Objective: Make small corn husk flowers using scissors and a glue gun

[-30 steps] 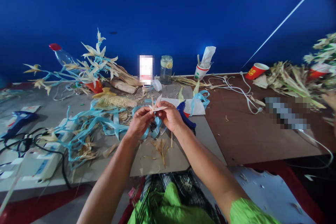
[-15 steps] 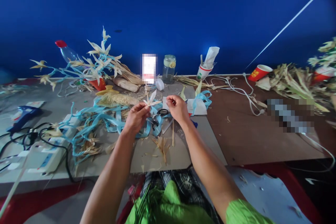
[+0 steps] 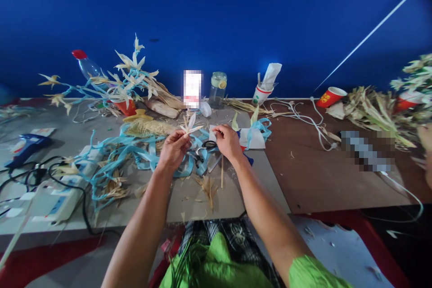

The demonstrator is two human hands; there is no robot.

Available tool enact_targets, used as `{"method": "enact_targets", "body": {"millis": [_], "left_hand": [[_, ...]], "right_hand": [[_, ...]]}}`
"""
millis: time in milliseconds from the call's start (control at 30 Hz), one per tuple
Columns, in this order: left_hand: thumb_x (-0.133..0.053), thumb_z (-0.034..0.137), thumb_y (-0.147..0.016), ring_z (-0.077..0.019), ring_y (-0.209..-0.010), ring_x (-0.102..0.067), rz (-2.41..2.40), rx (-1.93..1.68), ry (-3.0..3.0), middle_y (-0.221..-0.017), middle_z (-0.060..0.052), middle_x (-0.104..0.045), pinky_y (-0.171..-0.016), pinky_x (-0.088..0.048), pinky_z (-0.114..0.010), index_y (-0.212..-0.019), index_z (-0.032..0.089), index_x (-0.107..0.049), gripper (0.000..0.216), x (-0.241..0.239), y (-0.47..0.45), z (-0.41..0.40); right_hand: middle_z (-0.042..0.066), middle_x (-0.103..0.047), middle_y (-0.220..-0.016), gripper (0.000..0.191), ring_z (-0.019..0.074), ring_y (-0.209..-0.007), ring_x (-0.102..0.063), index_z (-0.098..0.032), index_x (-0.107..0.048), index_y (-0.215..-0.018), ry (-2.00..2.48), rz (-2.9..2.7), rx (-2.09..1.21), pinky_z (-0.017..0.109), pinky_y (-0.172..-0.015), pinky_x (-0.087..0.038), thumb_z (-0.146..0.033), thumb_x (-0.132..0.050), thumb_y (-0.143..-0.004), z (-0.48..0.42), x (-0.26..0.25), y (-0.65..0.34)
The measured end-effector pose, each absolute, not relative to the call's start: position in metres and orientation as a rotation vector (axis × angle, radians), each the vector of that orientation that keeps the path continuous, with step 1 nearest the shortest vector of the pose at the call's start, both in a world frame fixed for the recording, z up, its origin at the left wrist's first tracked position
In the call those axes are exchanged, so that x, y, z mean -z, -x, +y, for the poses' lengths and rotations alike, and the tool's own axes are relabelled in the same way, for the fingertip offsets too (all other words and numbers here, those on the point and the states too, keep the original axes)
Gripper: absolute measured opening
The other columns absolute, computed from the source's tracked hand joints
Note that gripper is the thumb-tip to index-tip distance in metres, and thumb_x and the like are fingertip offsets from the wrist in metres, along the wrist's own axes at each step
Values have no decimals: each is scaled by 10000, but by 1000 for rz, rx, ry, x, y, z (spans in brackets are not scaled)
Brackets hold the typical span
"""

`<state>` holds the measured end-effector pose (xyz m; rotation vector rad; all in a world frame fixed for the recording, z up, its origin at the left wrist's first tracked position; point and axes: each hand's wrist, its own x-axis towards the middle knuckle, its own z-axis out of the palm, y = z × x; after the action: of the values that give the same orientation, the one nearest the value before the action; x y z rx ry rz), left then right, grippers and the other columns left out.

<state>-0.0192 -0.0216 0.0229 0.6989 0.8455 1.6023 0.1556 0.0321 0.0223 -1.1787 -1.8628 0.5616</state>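
Observation:
Between the thumb and fingers of my left hand (image 3: 174, 149) is a pale corn-husk flower (image 3: 191, 127) with pointed petals spread upward. To its right, my right hand (image 3: 228, 141) is closed in a pinch; whatever is between the fingertips is too small to make out. A small gap separates the two hands. Below and between them lie black-handled scissors (image 3: 209, 145), partly hidden among light-blue ribbon (image 3: 184, 172). Dry husk scraps (image 3: 209, 191) are scattered on the grey board nearer to me. Behind my right hand, a white sheet (image 3: 257, 139) lies under more looped blue ribbon.
At left are a blue glue gun (image 3: 29, 146), a white power strip (image 3: 64, 202) with black cables, and blue-stemmed husk flowers (image 3: 133, 65). A lit phone (image 3: 192, 87), glass jar (image 3: 218, 90) and paper cup (image 3: 262, 93) line the wall. A husk pile (image 3: 371, 112) lies right.
My left hand keeps hold of the flower, which has tilted slightly; my right hand stays pinched. The view has shifted a little, and a blurred part of another person appears at the right edge.

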Motion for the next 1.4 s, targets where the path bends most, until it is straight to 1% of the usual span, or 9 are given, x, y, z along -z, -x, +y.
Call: {"method": "enact_targets", "body": {"millis": [300,467,567,667,767,867,967,1167,1400], "left_hand": [[-798,190,-589,-50,-499,-471,820,-1590,-670,-581,26,-562,-490,-366,-176,-704,155,-608,225,-23,16,-22],[-794,193,-599,-45,-492,-464,815,-1591,-674,-574,24,-563,-496,-364,-173,-698,147,-613,212,-23,14,-22],[-800,194,-592,-52,-507,-482,801,-1603,-657,-575,25,-561,-509,-378,-176,-697,148,-619,214,-23,14,-22],[-799,193,-595,-49,-506,-475,761,-1604,-655,-581,27,-561,-506,-372,-172,-710,152,-627,211,-23,15,-21],[-800,192,-593,-46,-496,-462,720,-1609,-669,-570,29,-551,-491,-352,-168,-701,152,-623,211,-24,15,-21],[-799,203,-595,-54,-497,-477,703,-1611,-690,-566,31,-545,-490,-357,-176,-706,152,-622,215,-24,14,-22],[-793,213,-604,-58,-497,-485,698,-1610,-705,-574,33,-544,-491,-363,-183,-723,151,-624,216,-23,14,-22],[-790,209,-604,-58,-496,-487,697,-1601,-699,-569,37,-542,-487,-356,-181,-724,151,-614,221,-21,15,-22],[-789,209,-612,-53,-495,-468,687,-1598,-697,-578,30,-553,-491,-354,-181,-711,151,-615,208,-21,15,-22]], "right_hand": [[59,-652,-850,368,172,-789,-592,-161,-652,-941,1266,-1720,-609,295,-800,-463,-64,-383,-710,36,-21,-155],[106,-613,-969,363,150,-729,-561,-100,-595,-1096,1358,-1653,-522,301,-785,-477,-196,-491,-762,35,-35,-160],[108,-602,-1010,360,142,-718,-568,-119,-588,-1112,1417,-1742,-502,304,-782,-485,-249,-535,-781,27,-51,-175],[121,-605,-1049,302,179,-882,-600,-124,-616,-1063,1566,-1963,-480,310,-849,-467,-258,-553,-800,13,-62,-197],[155,-571,-1140,379,259,-1068,-564,-133,-602,-1116,1785,-2214,-368,366,-928,-429,-328,-600,-791,-3,-60,-216],[187,-518,-1196,455,315,-1074,-569,-126,-576,-1156,1967,-2354,-247,392,-876,-453,-364,-623,-771,-14,-51,-223],[192,-496,-1210,457,299,-979,-623,-126,-555,-1169,2070,-2385,-209,365,-792,-479,-341,-616,-770,-17,-43,-219],[175,-533,-1172,319,254,-940,-636,-113,-585,-1083,1964,-2325,-272,320,-781,-472,-239,-548,-792,-9,-35,-214],[111,-585,-1010,265,226,-955,-564,-144,-631,-919,1535,-1906,-464,351,-866,-443,-210,-582,-667,1,-38,-245]]}}
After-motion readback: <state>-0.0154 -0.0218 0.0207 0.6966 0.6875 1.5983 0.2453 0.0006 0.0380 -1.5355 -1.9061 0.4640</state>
